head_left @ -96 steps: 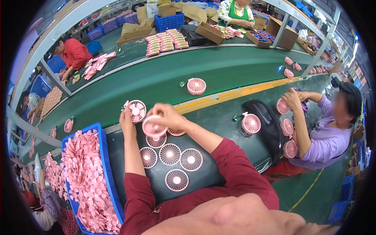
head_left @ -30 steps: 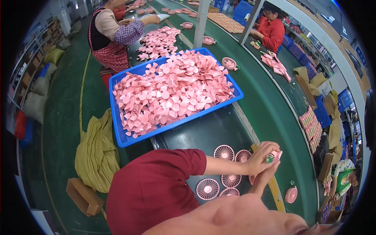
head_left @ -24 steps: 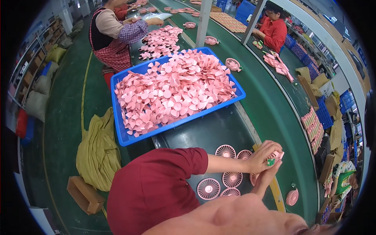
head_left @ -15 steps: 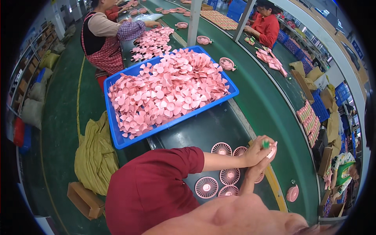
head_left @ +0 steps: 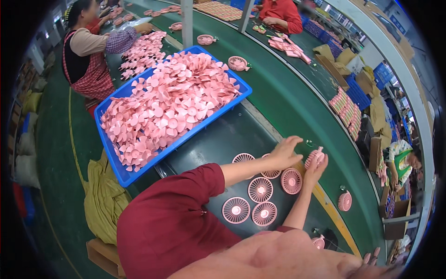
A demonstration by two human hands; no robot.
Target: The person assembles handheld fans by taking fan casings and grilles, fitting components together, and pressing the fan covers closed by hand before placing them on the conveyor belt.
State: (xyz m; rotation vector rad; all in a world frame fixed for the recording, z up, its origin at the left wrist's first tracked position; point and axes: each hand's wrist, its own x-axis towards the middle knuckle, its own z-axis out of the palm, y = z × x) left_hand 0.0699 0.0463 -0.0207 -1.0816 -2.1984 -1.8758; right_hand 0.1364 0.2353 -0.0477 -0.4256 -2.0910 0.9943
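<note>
My right hand (head_left: 314, 171) is closed around a pink fan housing (head_left: 315, 157) with a ribbed cage, at the near edge of the green conveyor belt (head_left: 274, 111). To its left, my left hand (head_left: 284, 154) is empty, with the fingers stretched and apart. A small green-and-white part (head_left: 309, 143) shows just beyond the housing. Below my hands, several round pink fan grilles (head_left: 260, 189) lie on the dark work surface (head_left: 204, 146). A deeper-looking pink grille (head_left: 291, 180) sits closest to my right forearm. My left forearm partly covers other grilles.
A blue tub (head_left: 173, 148) heaped with pink fan blades (head_left: 172, 102) stands beyond my left arm. More housings (head_left: 344, 201) with small wired parts sit on the belt. Co-workers (head_left: 86, 51) work at the far left and across the belt. A metal post (head_left: 186, 23) rises behind the tub.
My hands were together around a pink piece with a green part; now they are apart. The right holds the housing over the belt, and the left has let go. The view has shifted right.
</note>
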